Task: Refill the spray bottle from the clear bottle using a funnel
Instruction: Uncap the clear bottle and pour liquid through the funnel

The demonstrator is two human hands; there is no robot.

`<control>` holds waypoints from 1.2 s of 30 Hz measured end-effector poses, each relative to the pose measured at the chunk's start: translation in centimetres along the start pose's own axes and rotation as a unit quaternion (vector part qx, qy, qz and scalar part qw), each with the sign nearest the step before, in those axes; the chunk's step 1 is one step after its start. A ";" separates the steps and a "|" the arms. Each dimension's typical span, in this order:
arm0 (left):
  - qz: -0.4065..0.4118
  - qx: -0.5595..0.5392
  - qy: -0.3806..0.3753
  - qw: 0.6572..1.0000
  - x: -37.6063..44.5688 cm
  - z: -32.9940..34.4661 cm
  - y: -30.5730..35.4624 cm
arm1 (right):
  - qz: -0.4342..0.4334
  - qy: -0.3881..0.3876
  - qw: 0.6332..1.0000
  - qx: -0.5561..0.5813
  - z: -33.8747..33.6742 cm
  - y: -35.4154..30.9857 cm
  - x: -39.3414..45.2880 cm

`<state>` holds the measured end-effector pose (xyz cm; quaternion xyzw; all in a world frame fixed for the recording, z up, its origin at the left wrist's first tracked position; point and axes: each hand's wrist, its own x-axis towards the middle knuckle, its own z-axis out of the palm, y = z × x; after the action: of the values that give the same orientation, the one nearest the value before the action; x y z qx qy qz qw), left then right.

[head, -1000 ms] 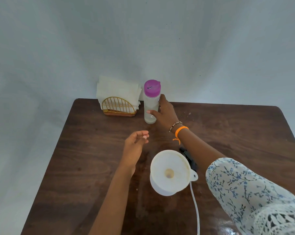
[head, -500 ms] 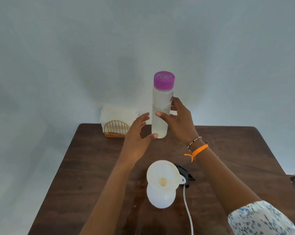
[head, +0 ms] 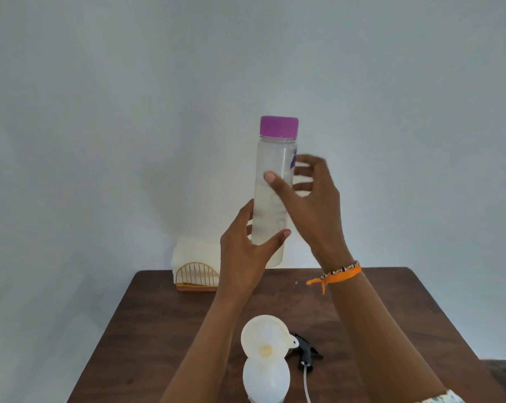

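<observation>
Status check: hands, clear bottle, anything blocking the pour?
Both hands, left and right, grip clear bottle, upright, off table. Purple cap on. Funnel seated in spray bottle.

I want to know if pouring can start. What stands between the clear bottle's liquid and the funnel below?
The purple cap is on the clear bottle, held upright by the left hand and right hand. The funnel on the spray bottle is uncovered.
</observation>
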<state>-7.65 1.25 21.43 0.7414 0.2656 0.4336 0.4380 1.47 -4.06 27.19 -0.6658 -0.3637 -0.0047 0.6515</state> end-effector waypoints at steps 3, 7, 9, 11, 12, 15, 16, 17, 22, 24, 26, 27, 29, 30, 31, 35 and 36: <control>-0.008 0.039 0.006 0.999 -0.7 0.1 0.9 | -0.038 0.062 0.997 0.024 -0.3 -2.8 1.2; 0.008 0.052 0.037 0.998 -1.7 0.3 1.6 | -0.078 0.125 0.988 -0.039 0.6 -5.7 1.9; 0.011 0.060 0.049 0.997 -2.0 0.3 1.8 | -0.089 0.144 0.983 -0.078 0.9 -6.5 1.9; 0.015 0.071 0.053 0.996 -2.2 0.2 2.1 | -0.091 0.147 0.980 -0.101 0.9 -6.9 1.8; 0.019 0.076 0.053 0.995 -2.2 0.0 2.3 | -0.090 0.150 0.979 -0.105 0.7 -7.1 1.8; 0.029 0.082 0.059 0.994 -2.1 -0.7 2.8 | -0.086 0.157 0.979 -0.096 0.2 -7.8 1.7; 0.036 0.083 0.063 0.994 -2.0 -1.0 3.0 | -0.081 0.158 0.980 -0.088 0.0 -7.9 1.7; 0.041 0.086 0.064 0.993 -2.0 -1.2 3.2 | -0.075 0.157 0.982 -0.076 -0.2 -8.0 1.6; 0.042 0.095 0.052 0.993 -1.8 -1.8 3.2 | -0.045 0.133 0.990 -0.007 -0.5 -7.9 1.5; 0.037 0.100 0.047 0.993 -1.8 -1.8 3.0 | -0.030 0.125 0.991 0.025 -0.5 -7.6 1.5; 0.032 0.099 0.040 0.994 -1.7 -1.8 2.6 | -0.020 0.116 0.992 0.048 -0.5 -7.3 1.6; 0.029 0.097 0.038 0.994 -1.7 -1.8 2.5 | -0.018 0.109 0.992 0.056 -0.5 -7.2 1.6; 0.026 0.096 0.037 0.994 -1.6 -1.8 2.2 | -0.016 0.096 0.992 0.075 -0.5 -7.0 1.6; 0.025 0.096 0.036 0.994 -1.6 -1.8 2.1 | -0.015 0.089 0.992 0.086 -0.5 -7.0 1.6; 0.024 0.095 0.035 0.995 -1.6 -1.8 2.1 | -0.012 0.083 0.992 0.097 -0.6 -6.9 1.7; 0.028 0.082 0.031 0.996 -1.5 -2.0 1.8 | -0.011 0.052 0.990 0.132 -0.7 -6.1 2.1; 0.028 0.081 0.028 0.996 -1.5 -2.1 1.7 | -0.011 0.047 0.990 0.134 -0.8 -6.0 2.2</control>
<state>-10.14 0.18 22.81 0.7687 0.2914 0.4436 0.3570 0.53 -4.37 33.52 -0.5674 -0.3373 0.0062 0.7512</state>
